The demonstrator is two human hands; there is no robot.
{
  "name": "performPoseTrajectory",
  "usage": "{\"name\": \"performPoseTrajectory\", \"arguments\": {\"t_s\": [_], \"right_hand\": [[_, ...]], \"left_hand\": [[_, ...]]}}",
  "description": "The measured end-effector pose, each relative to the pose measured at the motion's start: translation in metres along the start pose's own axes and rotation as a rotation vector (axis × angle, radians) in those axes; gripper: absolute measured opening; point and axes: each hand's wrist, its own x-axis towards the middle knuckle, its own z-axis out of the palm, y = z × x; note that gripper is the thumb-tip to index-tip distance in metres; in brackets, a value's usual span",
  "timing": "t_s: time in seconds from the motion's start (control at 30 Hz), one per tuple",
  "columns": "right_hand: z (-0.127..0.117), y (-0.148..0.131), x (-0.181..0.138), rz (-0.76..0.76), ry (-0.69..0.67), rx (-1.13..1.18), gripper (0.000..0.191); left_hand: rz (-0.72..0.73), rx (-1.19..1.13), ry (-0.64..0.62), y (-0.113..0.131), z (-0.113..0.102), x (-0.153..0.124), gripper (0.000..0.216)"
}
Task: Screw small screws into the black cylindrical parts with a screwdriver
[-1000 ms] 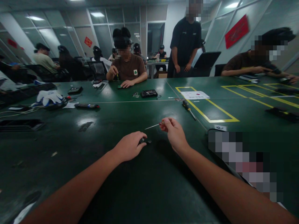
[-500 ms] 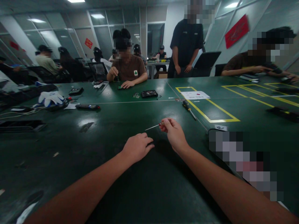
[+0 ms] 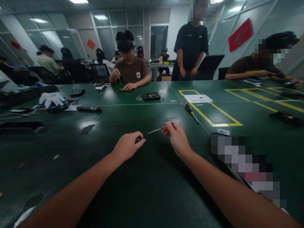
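Note:
My right hand (image 3: pixel 177 136) grips a thin screwdriver (image 3: pixel 155 130) with a reddish handle end. Its slim metal shaft points left, tip in the air above the green table (image 3: pixel 140 196). Across from it, my left hand (image 3: pixel 127 144) is closed round a small dark object (image 3: pixel 138 139), mostly covered by the fingers, so I cannot make out its kind. A short gap separates the shaft's tip from that hand. Beyond my right hand lies a larger black and yellow screwdriver (image 3: pixel 192 113) on the tabletop.
Yellow tape (image 3: pixel 225 124) marks rectangles at right, with a white sheet (image 3: pixel 198 98) on one. A black device (image 3: pixel 152 96) lies mid-table before a seated person (image 3: pixel 130 69). White gloves (image 3: pixel 52 99), a black pen-like tool (image 3: pixel 89 108) and a black tray (image 3: pixel 22 127) are at left.
My left hand has moved left and slightly up, away from the table surface, with the small dark object now showing in its fingers. My right hand and the screwdriver stay almost in place.

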Motion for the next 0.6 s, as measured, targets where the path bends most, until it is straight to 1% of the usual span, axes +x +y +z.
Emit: {"name": "performPoseTrajectory", "arguments": {"t_s": [0.1,0.2,0.27,0.37,0.4,0.43,0.5,0.57,0.6], "right_hand": [[0.0,0.001,0.001,0.007,-0.003,-0.009,0.031],[0.0,0.003,0.001,0.017,-0.006,-0.016,0.033],[-0.001,0.003,0.001,0.022,-0.008,-0.021,0.034],[0.0,0.003,0.001,0.023,-0.006,-0.027,0.034],[0.0,0.003,0.001,0.024,-0.007,-0.027,0.033],[0.0,0.003,0.001,0.028,-0.007,-0.025,0.032],[0.001,0.005,0.002,0.041,-0.009,-0.012,0.032],[0.002,0.006,0.003,0.055,-0.011,-0.003,0.033],[0.002,0.007,0.003,0.06,-0.013,-0.001,0.033]], "left_hand": [[-0.116,-0.035,0.111,-0.023,-0.02,0.002,0.03],[-0.234,-0.041,0.243,-0.053,-0.043,0.003,0.031],[-0.309,-0.037,0.293,-0.075,-0.061,-0.001,0.038],[-0.465,-0.048,0.307,-0.109,-0.087,-0.015,0.042],[-0.517,-0.076,0.335,-0.121,-0.094,-0.021,0.043],[-0.534,-0.132,0.355,-0.133,-0.101,-0.028,0.045],[-0.648,-0.237,0.453,-0.161,-0.114,-0.041,0.041],[-0.728,-0.338,0.526,-0.191,-0.127,-0.054,0.036],[-0.751,-0.33,0.582,-0.206,-0.134,-0.059,0.034]]}}
